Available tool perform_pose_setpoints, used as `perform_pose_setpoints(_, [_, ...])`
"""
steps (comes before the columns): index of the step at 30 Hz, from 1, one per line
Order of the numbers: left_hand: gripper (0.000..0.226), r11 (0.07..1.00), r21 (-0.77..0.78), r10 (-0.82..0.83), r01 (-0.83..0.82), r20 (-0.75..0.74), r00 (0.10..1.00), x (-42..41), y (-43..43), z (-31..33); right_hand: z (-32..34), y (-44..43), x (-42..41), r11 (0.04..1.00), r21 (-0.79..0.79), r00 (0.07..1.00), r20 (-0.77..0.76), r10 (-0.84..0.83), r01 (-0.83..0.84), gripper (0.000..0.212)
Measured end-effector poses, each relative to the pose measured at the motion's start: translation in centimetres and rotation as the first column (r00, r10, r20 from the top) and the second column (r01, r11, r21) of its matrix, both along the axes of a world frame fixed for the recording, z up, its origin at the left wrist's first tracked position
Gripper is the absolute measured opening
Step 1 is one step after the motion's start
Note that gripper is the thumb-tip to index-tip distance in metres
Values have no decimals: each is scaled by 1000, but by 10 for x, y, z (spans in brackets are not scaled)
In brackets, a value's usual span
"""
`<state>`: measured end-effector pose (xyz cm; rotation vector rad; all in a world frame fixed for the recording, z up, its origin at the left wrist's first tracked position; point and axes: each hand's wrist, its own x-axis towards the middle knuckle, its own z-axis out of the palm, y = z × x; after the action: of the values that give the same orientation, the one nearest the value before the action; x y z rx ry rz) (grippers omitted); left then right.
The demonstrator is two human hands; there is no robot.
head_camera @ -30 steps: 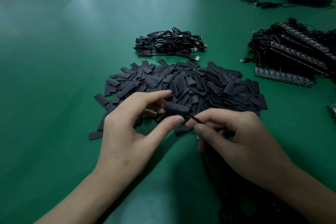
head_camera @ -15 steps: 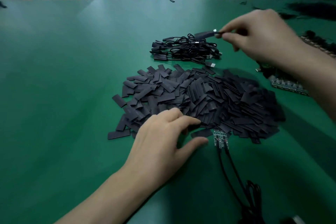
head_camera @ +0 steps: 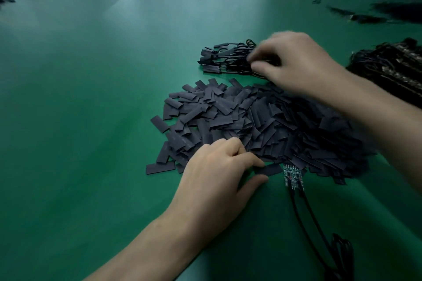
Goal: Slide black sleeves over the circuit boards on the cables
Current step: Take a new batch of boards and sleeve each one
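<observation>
1. Head view: left hand [head_camera: 219, 173] pinches one flat sleeve [head_camera: 269, 169] at the near edge of the sleeve pile [head_camera: 262, 121]. The bare circuit board [head_camera: 293, 175] lies just beside it, cables [head_camera: 306, 217] trailing back.
2. Right hand [head_camera: 296, 61] is blurred over the sleeved bundle [head_camera: 223, 59] — can't tell its grip.
3. Sleeve looks light, limp, slick — squeeze its edges to open the mouth, and hold the stiff board at its cable end.

Table [head_camera: 80, 98]: ours is green.
Middle: we see a heap of black sleeves [head_camera: 262, 121].
Toward far edge: sleeved cables [head_camera: 223, 59].
Toward near edge: one bare circuit board [head_camera: 293, 177].
Right edge: we see piled boards [head_camera: 392, 70].
</observation>
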<state>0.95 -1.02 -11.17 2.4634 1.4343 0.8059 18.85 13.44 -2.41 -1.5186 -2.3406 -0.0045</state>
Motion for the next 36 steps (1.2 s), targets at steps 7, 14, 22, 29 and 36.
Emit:
perform_pose_setpoints(7, [17,1000,-1,28,-28,5,1000,2,-1,1,-10,-146,22,929,-306,928,362,-91,211,69])
perform_pose_setpoints(14, [13,997,-64,41,-39,36,999,2,-3,3,-40,-166,30,929,-249,944,252,-212,275,43])
perform_pose_setpoints(22, [18,996,-76,46,-44,25,999,3,-4,4,-43,-164,39,873,-457,957,-134,-259,172,18])
perform_pose_setpoints(29, [15,974,-208,26,91,503,864,0,-3,9,-41,-157,31,811,-543,727,-644,-237,-217,11])
perform_pose_setpoints(36, [12,906,-340,105,252,758,644,4,-7,14,-58,-165,21,905,-379,650,-740,-171,-193,9])
